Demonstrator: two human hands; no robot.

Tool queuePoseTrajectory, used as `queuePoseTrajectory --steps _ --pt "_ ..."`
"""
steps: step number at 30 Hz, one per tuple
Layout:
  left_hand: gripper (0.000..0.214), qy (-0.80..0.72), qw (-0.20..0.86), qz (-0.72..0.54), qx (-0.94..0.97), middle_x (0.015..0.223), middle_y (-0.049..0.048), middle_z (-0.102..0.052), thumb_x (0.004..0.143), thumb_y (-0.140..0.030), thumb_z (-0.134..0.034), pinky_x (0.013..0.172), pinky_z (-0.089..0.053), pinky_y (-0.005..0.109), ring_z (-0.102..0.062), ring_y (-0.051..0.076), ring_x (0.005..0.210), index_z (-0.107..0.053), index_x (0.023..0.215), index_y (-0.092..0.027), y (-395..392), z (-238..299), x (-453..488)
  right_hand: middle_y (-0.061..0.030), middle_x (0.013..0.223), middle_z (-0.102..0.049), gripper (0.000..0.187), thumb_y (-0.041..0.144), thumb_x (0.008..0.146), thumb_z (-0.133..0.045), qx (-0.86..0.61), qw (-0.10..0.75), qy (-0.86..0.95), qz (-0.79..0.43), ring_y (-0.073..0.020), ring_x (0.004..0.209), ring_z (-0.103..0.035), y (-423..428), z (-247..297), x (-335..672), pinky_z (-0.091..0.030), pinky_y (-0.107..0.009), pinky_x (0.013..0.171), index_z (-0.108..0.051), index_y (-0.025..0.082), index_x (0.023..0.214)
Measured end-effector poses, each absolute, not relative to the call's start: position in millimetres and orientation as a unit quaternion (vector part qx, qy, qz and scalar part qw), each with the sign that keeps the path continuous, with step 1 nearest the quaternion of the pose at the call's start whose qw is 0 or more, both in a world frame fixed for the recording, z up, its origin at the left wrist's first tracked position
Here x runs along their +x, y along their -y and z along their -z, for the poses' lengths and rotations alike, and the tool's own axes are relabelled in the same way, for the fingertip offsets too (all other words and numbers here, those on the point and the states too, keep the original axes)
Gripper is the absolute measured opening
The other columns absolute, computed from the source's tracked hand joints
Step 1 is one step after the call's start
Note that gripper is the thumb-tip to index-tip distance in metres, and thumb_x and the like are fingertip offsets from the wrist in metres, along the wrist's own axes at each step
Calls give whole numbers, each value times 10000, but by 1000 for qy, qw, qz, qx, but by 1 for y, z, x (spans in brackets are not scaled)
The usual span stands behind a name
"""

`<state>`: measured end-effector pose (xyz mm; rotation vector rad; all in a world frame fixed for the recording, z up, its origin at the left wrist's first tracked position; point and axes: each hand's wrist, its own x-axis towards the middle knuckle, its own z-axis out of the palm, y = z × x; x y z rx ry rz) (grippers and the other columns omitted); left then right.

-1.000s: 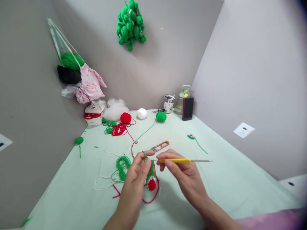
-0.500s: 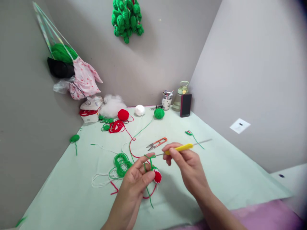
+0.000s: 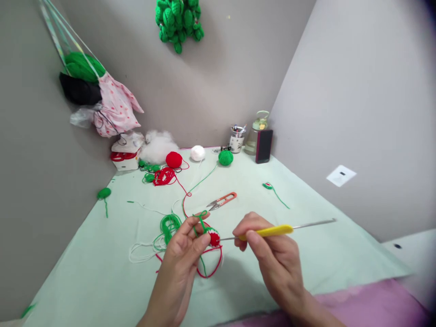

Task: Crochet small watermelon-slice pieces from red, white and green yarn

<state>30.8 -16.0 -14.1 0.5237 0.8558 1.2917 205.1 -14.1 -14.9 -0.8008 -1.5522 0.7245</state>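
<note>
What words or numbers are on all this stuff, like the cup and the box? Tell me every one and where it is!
No word, number or brand can be read here.
Pen cup: dark marks on its pale band, too small to read.
White box: a tiny dark mark on its front, too small to tell.
Yellow-handled hook: no writing that I can see.
Phone-like device: dark screen, no words showing.

1. A gray left wall (image 3: pixel 20 145) is running along the left edge of the desk (image 3: pixel 320 250).
2. A gray back wall (image 3: pixel 259 59) is rising behind the far edge, meeting the left wall near the far left corner.
3. A paler right wall (image 3: pixel 368 91) is standing along the right edge, bearing a white wall plate (image 3: pixel 335 176).
4. Light is falling brighter there than on the left.
5. Pinkish-purple fabric (image 3: pixel 371 302) is showing at the near right edge.
</note>
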Motion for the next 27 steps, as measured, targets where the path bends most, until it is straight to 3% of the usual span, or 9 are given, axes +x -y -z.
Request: queuePoseTrajectory --steps 7,10,14,20,27 --pt "336 -396 664 -575 268 948 -7 -691 803 -289 -942 858 -512 218 -610 133 892 -808 1109 -257 16 22 27 -23 794 -676 210 164 1085 -524 -337 560 722 -227 -158 711 -623 16 8 204 -537 -285 646 -722 214 1033" --pt "334 -399 657 -579 272 923 -10 -691 790 -308 -955 855 -527 220 -627 138 893 -811 1088 -262 17 27 28 -59 830 -721 207 103 1047 -536 -316 521 784 -119 -178 712 -650 17 10 202 -563 -296 622 -706 192 1123" --pt "360 -395 650 -580 291 950 -3 -732 778 -351 -966 858 -540 215 -656 149 933 -813 1096 -277 20 31 31 -114 929 -767 342 45 1021 -555 -281 476 832 45 -202 765 -700 18 30 199 -616 -312 650 -704 162 1306" --pt "406 -412 642 -592 259 905 -17 -718 826 -420 -924 767 -522 189 -635 123 812 -803 1195 -304 21 24 29 -91 1144 -731 472 60 1031 -597 -313 520 794 -35 -206 986 -762 27 57 202 -669 -295 796 -708 307 1419" --pt "342 -409 629 -603 272 827 -33 -674 801 -380 -944 670 -495 192 -574 90 656 -838 1108 -274 21 17 29 -99 1162 -717 443 74 1058 -577 -298 566 759 -123 -209 979 -768 30 60 199 -670 -319 810 -725 302 1409"
